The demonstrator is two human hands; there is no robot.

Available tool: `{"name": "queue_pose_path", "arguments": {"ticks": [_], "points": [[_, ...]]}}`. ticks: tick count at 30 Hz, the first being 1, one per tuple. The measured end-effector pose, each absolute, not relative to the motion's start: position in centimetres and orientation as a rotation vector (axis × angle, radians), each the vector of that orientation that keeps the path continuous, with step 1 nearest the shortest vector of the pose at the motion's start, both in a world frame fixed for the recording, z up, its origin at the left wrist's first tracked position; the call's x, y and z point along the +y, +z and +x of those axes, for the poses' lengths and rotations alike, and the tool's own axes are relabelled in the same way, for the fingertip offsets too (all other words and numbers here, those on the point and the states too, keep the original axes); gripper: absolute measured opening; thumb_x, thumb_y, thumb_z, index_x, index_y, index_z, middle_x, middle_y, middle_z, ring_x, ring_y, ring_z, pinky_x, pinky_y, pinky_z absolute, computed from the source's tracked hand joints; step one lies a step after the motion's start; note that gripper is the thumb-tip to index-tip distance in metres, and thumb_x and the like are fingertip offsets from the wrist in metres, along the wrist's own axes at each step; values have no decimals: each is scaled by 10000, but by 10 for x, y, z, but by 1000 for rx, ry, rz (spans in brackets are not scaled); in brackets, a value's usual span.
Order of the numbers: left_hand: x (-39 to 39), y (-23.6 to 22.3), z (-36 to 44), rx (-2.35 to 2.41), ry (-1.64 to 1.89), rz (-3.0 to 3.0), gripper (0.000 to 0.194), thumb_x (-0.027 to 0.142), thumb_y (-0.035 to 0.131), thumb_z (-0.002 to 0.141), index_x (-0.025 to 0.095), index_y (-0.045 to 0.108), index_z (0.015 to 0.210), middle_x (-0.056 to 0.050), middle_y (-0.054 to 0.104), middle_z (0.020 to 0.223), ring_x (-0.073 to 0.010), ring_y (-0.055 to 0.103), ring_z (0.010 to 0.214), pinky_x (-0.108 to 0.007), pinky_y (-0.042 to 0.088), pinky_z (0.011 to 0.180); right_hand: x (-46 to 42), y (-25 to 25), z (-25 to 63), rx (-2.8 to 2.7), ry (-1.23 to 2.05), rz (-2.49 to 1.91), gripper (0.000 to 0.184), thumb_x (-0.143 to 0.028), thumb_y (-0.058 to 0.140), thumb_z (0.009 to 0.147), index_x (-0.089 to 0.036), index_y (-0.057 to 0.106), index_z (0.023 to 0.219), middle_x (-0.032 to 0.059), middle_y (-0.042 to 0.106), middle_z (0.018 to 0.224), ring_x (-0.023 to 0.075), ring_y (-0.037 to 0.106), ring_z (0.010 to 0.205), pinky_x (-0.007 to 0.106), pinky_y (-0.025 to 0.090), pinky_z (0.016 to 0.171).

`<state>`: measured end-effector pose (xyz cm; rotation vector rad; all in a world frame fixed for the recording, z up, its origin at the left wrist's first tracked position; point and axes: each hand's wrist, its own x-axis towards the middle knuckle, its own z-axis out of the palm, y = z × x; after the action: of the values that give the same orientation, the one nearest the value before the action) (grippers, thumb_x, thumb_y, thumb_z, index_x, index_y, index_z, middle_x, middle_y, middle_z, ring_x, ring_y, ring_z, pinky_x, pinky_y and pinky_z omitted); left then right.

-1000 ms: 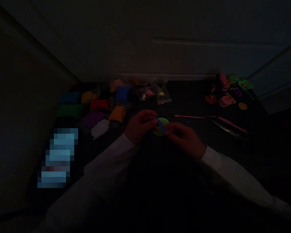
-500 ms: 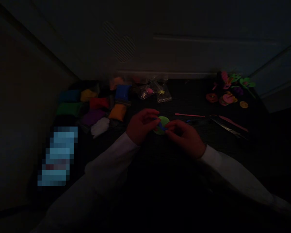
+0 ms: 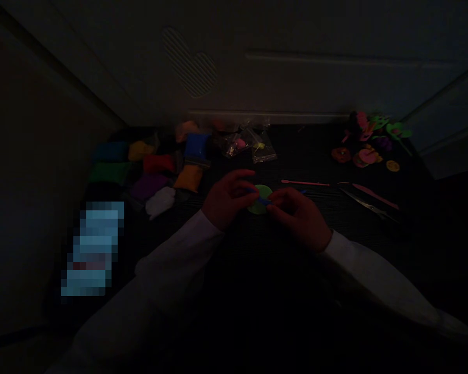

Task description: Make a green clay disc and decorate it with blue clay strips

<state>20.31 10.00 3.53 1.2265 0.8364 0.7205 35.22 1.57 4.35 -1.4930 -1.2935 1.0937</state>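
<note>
Between my two hands runs a thin strip of blue modelling clay [image 3: 263, 201]. My left hand [image 3: 229, 199] pinches one end between thumb and finger, its other fingers partly stretched out. At the opposite end, the fingertips of my right hand [image 3: 296, 214] are closed on the strip. Under the strip lies a round, flat green disc [image 3: 258, 209], partly covered by my fingers. A small blue piece [image 3: 303, 192] rests on the dark table just beyond my right hand. The light is very dim, so fine detail is lost.
Colourful clay packets [image 3: 152, 163] lie at the left, above a pixelated bright screen [image 3: 93, 249]. Small clear bags [image 3: 263, 149] are at the back. To the right are a pink stick tool [image 3: 304, 183], scissors [image 3: 368, 206], a pink knife-like tool [image 3: 375, 196] and clay figures [image 3: 366, 157].
The blue strip between my hands now looks straighter and slopes less. My hands stay over the green disc, the right one slightly higher. The whole view has shifted a little.
</note>
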Motion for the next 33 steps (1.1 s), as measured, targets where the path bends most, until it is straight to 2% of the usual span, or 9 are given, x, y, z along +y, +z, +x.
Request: {"name": "queue_pose_path", "arguments": {"ticks": [6, 10, 14, 17, 20, 27, 33], "points": [[104, 36, 201, 862, 672, 1226, 453, 188, 690, 596, 172, 546, 1026, -3, 655, 750, -100, 596, 634, -208, 474, 586, 15, 40, 354, -1419, 1037, -1547, 165, -263, 537, 760, -203, 562, 912, 7, 632, 817, 115, 591, 727, 277, 465, 682], [109, 31, 199, 823, 676, 1288, 398, 197, 644, 653, 168, 548, 1038, -22, 661, 814, -101, 597, 674, -221, 478, 634, 15, 39, 353, -1480, 990, -1583, 189, -256, 512, 774, -200, 573, 944, 13, 641, 828, 119, 595, 740, 283, 466, 695], [113, 27, 199, 873, 758, 1392, 429, 162, 671, 604, 165, 531, 1009, -5, 615, 805, -90, 586, 663, -216, 476, 633, 16, 40, 348, -1522, 911, -1615, 201, -234, 512, 769, -193, 564, 959, 10, 632, 799, 113, 589, 709, 269, 462, 668], [115, 26, 198, 928, 773, 1489, 384, 158, 672, 596, 159, 535, 954, 13, 581, 751, -80, 571, 626, -208, 468, 611, 17, 41, 342, -1515, 949, -1600, 171, -221, 506, 770, -184, 554, 930, 9, 628, 785, 107, 591, 693, 260, 461, 656], [117, 26, 197, 960, 760, 1606, 329, 176, 645, 633, 160, 548, 947, 9, 599, 730, -99, 580, 670, -218, 457, 633, 17, 41, 339, -1498, 975, -1603, 163, -232, 505, 772, -190, 559, 920, 13, 635, 813, 113, 596, 713, 271, 462, 674], [118, 24, 195, 1120, 697, 2094, 225, 264, 566, 726, 199, 591, 940, -2, 661, 820, -151, 590, 793, -282, 433, 723, 17, 43, 341, -1505, 1002, -1641, 189, -248, 504, 773, -196, 580, 938, 12, 646, 803, 114, 598, 707, 266, 463, 663], [118, 23, 195, 1123, 659, 2218, 174, 255, 565, 733, 172, 622, 874, -16, 661, 825, -143, 581, 802, -263, 444, 731, 17, 47, 342, -1501, 1055, -1688, 212, -233, 523, 758, -200, 579, 960, 6, 645, 817, 115, 596, 714, 257, 465, 663]]}}
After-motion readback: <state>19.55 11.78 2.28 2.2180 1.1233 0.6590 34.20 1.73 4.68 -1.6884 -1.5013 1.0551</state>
